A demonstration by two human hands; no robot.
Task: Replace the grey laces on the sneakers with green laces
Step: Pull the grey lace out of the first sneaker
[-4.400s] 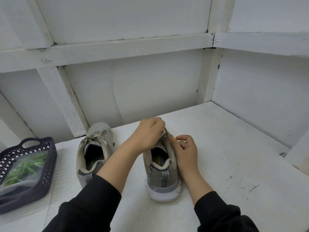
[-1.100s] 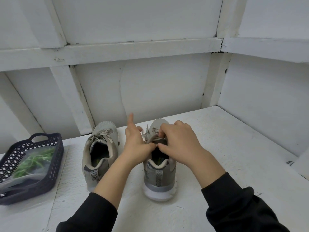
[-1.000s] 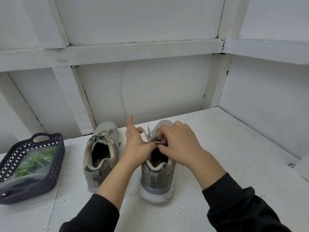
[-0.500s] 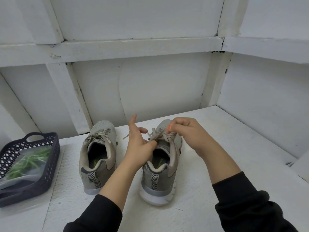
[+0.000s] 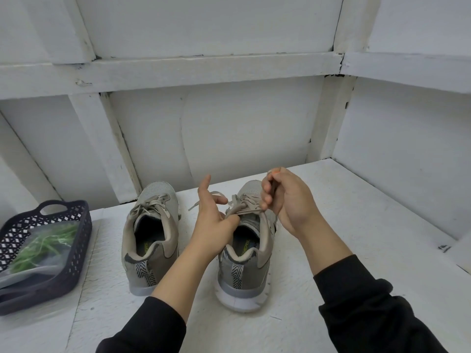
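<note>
Two grey sneakers stand side by side on the white table, heels toward me. The left sneaker (image 5: 151,235) still has its grey lace tied. At the right sneaker (image 5: 246,261) the grey lace (image 5: 248,211) is loose. My left hand (image 5: 212,222) holds the shoe's tongue area with thumb and curled fingers, its index finger pointing up. My right hand (image 5: 285,200) pinches a strand of the grey lace and holds it lifted above the shoe's right side. The green laces (image 5: 40,247) lie in a clear bag inside the dark basket.
A dark blue perforated basket (image 5: 76,238) sits at the table's left edge. White walls with beams close the back and right. Bare white table (image 5: 356,225) lies to the right of the shoes.
My right hand has pulled the lace strand up and to the right, away from the eyelets. My left hand stays on the shoe. The view has shifted slightly.
</note>
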